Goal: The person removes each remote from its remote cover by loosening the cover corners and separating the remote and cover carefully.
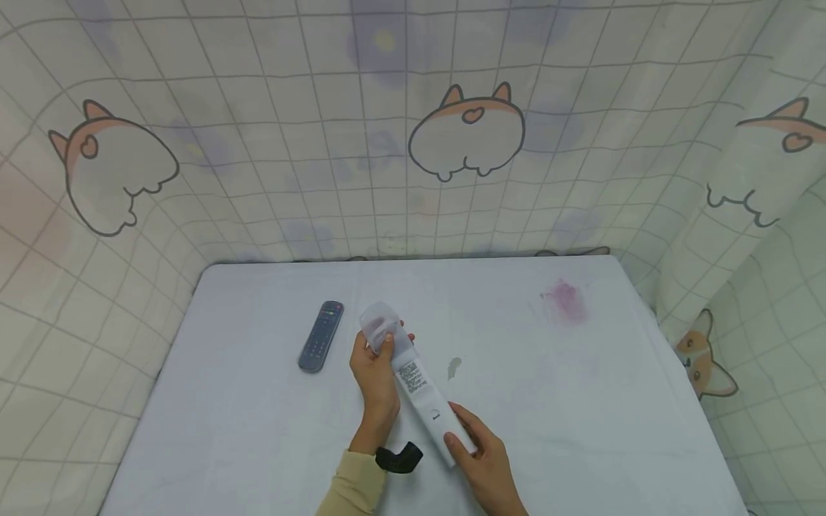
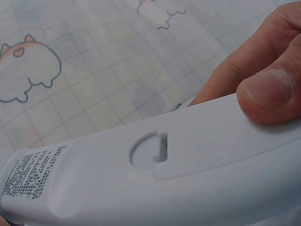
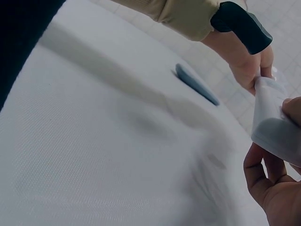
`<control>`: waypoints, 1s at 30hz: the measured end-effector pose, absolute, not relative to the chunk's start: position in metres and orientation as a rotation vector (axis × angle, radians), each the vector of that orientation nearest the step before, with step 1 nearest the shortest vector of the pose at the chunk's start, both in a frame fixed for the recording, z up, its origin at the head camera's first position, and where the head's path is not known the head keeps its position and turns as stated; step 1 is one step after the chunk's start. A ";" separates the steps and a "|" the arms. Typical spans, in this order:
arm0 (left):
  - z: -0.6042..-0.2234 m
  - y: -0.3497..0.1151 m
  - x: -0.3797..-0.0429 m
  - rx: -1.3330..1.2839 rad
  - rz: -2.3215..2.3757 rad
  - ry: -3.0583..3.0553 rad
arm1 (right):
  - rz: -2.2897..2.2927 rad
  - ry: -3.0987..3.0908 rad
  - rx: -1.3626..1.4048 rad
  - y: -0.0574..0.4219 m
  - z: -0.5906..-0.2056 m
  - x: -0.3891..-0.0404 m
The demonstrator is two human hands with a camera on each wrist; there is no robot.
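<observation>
Both hands hold a long white remote control [image 1: 427,405], back side up and slanted over the table. My left hand [image 1: 376,380] grips its far end, where a crumpled translucent plastic cover [image 1: 381,315] wraps it. At the near end, my right hand [image 1: 485,459] grips it with the thumb on top and fingers at the far side. In the left wrist view, the battery cover [image 2: 211,141] with its latch notch shows, and the right thumb [image 2: 268,94] rests on it. A printed label [image 2: 33,174] sits further along. A dark remote control [image 1: 320,337] lies left of the hands.
The white table [image 1: 245,416] has a pink stain [image 1: 566,299] at back right and a small grey mark [image 1: 454,368] near the middle. A grid-patterned curtain [image 1: 290,143] surrounds its back and sides. A black strap [image 1: 400,459] is on the left wrist.
</observation>
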State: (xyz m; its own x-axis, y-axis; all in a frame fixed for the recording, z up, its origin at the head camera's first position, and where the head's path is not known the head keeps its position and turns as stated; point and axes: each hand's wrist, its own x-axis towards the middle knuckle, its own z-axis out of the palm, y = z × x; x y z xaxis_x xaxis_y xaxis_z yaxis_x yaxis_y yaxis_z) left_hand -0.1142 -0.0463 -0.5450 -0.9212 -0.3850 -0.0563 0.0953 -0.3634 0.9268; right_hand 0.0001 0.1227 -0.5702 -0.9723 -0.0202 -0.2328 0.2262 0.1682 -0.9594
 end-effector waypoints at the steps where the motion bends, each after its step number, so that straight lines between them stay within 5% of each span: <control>1: -0.545 -0.046 -0.114 0.382 -2.344 -1.566 | -1.900 2.250 0.201 0.123 -0.570 0.000; 30: -0.541 -0.057 -0.122 0.348 -2.300 -1.591 | -1.874 2.342 0.223 0.127 -0.575 0.008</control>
